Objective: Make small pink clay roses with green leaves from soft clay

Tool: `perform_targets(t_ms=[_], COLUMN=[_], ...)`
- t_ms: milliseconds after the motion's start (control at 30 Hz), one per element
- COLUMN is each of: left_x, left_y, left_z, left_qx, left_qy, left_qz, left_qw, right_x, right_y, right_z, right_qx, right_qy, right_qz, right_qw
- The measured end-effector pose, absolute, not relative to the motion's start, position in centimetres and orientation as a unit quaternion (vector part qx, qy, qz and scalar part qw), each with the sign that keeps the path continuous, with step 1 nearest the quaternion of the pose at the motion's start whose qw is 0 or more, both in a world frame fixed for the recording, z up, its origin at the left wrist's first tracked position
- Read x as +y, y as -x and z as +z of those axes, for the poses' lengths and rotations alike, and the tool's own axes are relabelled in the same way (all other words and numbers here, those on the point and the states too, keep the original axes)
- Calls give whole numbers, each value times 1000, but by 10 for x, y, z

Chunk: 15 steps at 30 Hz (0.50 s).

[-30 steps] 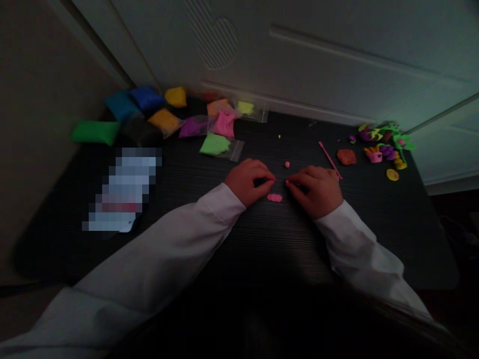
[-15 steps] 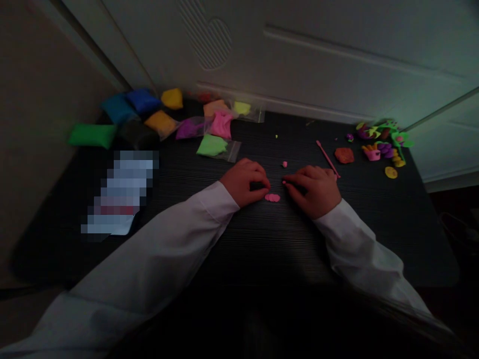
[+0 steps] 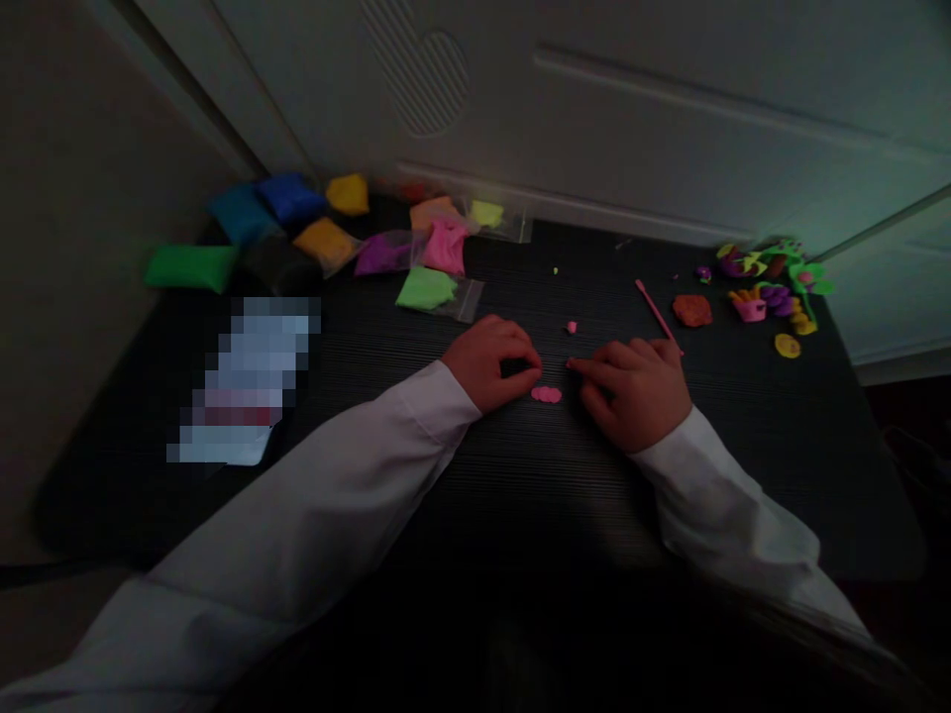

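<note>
My left hand [image 3: 494, 364] rests on the dark table with its fingers curled, thumb and index tips meeting. Whether anything sits between those tips is hidden. Just below them lies a short row of overlapping flat pink clay discs [image 3: 547, 394]. My right hand [image 3: 631, 391] has its index finger stretched out, its tip on a tiny pink clay piece [image 3: 570, 363] on the tabletop. The thumb is apart from that finger. A small pink clay lump [image 3: 572, 327] lies a little farther back, between the two hands.
Bagged coloured clay, including a light green pack [image 3: 426, 288], lies at the back left. A phone [image 3: 249, 381] with a blurred screen is at the left. Rightward are a pink stick tool [image 3: 658, 314], a reddish-brown clay lump [image 3: 692, 310] and small clay figures [image 3: 777, 297]. A white panel [image 3: 669, 149] stands behind.
My right thumb has moved away from the tiny pink piece, leaving the index fingertip on it. The left hand keeps its pose. The whole view has shifted slightly.
</note>
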<state>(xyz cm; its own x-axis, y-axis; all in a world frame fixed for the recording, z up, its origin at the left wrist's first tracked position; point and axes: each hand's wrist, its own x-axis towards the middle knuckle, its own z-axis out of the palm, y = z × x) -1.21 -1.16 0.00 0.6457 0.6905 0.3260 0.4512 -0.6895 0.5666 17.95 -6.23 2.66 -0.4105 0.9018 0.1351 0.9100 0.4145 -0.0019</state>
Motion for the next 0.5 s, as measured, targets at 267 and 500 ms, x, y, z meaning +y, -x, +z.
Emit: perform_targets(t_ms=[267, 500], left_x=[-13, -13], left_y=[11, 11], left_z=[0, 0], left_qx=[332, 327], left_qy=[-876, -878], left_qz=[270, 272], left_qw=[222, 219], right_x=[-71, -73], right_y=[-173, -172], right_z=[29, 29], right_qx=[-842, -843], right_qy=[536, 534], right_qz=[-57, -61], right_qw=[8, 0])
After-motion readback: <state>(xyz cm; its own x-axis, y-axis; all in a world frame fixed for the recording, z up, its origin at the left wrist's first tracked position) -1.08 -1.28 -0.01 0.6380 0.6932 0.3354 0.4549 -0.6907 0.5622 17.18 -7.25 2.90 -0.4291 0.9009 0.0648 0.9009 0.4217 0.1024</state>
